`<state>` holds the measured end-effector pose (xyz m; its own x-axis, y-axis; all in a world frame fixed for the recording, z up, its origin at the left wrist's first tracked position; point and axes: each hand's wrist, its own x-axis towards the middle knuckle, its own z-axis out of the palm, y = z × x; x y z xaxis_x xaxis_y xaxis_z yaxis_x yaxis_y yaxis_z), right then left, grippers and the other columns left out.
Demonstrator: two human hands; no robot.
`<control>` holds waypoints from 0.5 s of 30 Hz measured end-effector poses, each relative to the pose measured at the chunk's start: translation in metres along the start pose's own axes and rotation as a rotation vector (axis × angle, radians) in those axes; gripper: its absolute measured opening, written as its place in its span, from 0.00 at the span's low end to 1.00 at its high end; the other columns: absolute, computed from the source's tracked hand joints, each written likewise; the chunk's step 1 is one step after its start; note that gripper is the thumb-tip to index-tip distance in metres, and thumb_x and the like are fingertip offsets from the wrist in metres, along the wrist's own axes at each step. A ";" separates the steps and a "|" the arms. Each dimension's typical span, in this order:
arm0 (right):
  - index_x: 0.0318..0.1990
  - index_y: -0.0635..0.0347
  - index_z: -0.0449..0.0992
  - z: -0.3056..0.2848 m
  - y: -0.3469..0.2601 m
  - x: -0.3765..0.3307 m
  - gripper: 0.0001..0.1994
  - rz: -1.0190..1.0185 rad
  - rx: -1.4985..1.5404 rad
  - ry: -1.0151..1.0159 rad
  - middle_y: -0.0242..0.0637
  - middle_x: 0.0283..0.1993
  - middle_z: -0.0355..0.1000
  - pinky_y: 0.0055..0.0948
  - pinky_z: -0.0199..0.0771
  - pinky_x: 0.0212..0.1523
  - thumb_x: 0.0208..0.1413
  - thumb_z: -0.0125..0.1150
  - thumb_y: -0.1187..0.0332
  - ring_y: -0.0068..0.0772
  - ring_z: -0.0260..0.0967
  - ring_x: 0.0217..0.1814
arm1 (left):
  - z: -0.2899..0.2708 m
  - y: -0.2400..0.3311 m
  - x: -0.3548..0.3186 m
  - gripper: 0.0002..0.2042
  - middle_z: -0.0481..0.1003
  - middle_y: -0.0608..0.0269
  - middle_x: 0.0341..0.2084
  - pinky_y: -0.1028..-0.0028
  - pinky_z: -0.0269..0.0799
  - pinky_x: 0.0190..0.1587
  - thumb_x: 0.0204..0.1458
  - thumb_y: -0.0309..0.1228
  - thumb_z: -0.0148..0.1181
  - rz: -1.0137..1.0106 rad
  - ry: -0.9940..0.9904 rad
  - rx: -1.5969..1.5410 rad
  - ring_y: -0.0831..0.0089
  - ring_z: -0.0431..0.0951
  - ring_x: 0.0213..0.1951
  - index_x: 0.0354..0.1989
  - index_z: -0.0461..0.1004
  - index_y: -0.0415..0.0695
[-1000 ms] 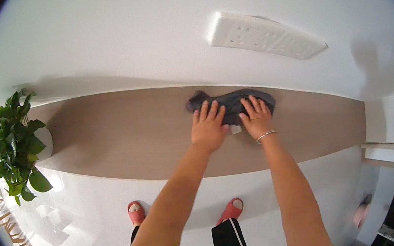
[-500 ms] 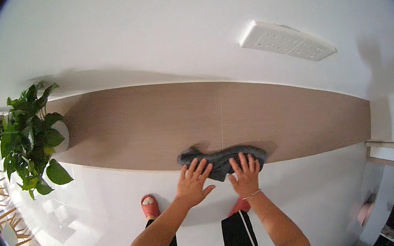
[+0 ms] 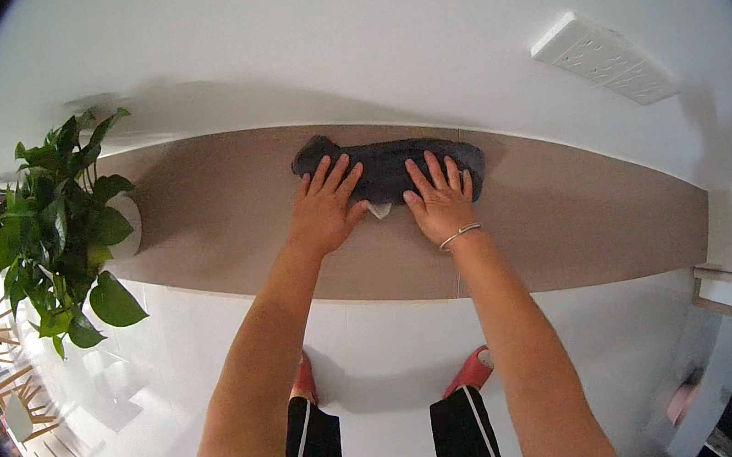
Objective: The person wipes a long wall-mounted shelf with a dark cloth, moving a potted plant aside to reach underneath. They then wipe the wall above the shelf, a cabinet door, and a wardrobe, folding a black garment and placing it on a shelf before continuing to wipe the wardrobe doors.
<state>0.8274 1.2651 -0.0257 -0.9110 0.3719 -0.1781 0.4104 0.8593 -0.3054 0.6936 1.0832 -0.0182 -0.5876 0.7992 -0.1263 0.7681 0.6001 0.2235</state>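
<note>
The brown surface (image 3: 226,219) before me stretches across mid-frame — a dark grey cloth (image 3: 385,172) lies on it just above centre, a potted plant (image 3: 53,237) stands at frame left.

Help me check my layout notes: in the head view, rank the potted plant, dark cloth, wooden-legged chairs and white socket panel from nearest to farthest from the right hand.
1. Dark cloth: directly under the right hand, touching it.
2. White socket panel: to the upper right.
3. Potted plant: well to the left.
4. Wooden-legged chairs: far left, lower than the plant.
</note>
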 end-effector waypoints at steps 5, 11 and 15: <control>0.70 0.39 0.55 0.031 -0.050 -0.052 0.29 -0.061 0.018 -0.044 0.37 0.76 0.43 0.59 0.30 0.72 0.63 0.41 0.46 0.50 0.37 0.77 | -0.001 -0.013 -0.072 0.36 0.49 0.58 0.71 0.50 0.42 0.70 0.54 0.52 0.56 -0.072 -0.061 -0.005 0.53 0.45 0.71 0.69 0.54 0.53; 0.68 0.38 0.60 0.041 -0.077 -0.124 0.29 -0.207 0.086 -0.020 0.36 0.73 0.49 0.59 0.41 0.69 0.59 0.54 0.51 0.50 0.45 0.73 | 0.000 -0.017 -0.165 0.41 0.48 0.54 0.71 0.48 0.40 0.69 0.48 0.53 0.62 -0.084 -0.127 -0.043 0.50 0.43 0.71 0.69 0.54 0.51; 0.66 0.39 0.63 0.044 -0.044 -0.146 0.29 -0.239 0.072 0.012 0.36 0.72 0.52 0.58 0.44 0.67 0.56 0.57 0.50 0.50 0.48 0.71 | 0.003 0.011 -0.163 0.41 0.48 0.53 0.71 0.48 0.38 0.70 0.49 0.55 0.61 -0.065 -0.178 -0.089 0.49 0.43 0.71 0.69 0.54 0.50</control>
<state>0.9437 1.1572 -0.0278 -0.9828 0.1660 -0.0815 0.1848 0.8963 -0.4032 0.7986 0.9601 0.0019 -0.5749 0.7570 -0.3107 0.6998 0.6516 0.2928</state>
